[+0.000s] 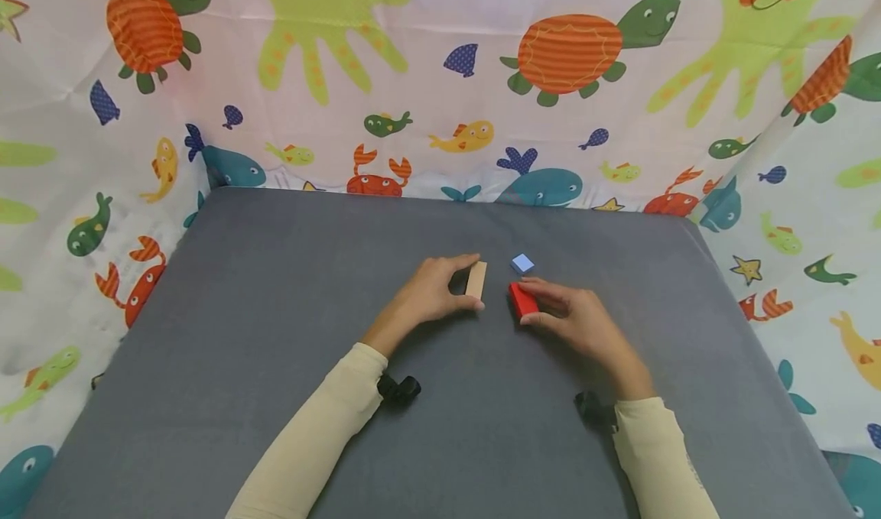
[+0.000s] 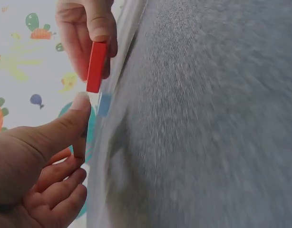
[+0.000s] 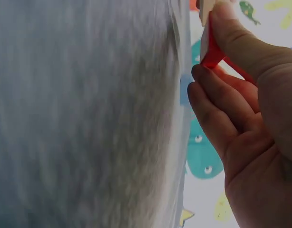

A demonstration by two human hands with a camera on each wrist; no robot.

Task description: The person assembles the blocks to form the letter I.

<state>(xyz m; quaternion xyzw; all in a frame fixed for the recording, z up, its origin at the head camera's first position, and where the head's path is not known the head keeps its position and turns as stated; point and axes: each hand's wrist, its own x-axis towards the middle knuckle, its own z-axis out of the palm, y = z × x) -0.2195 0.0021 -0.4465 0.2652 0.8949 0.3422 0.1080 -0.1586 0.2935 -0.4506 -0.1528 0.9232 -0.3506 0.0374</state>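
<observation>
Between thumb and fingers, my left hand [image 1: 437,288] pinches a tan wooden block [image 1: 476,281] by its two ends. To its right, my right hand [image 1: 574,313] pinches a red rectangular block [image 1: 523,300]. A small gap separates the two blocks in the head view. Just beyond them a small light blue block [image 1: 522,264] lies on the grey cloth, touched by neither hand. In the left wrist view the red block [image 2: 96,67] shows its narrow side, while the left thumb and fingers hide most of the tan block.
A grey cloth surface [image 1: 289,274] spreads under both hands. Behind it and along both sides hangs a white curtain [image 1: 427,129] printed with sea animals. Dark wrist cameras [image 1: 399,390] sit below the cream sleeves [image 1: 316,427].
</observation>
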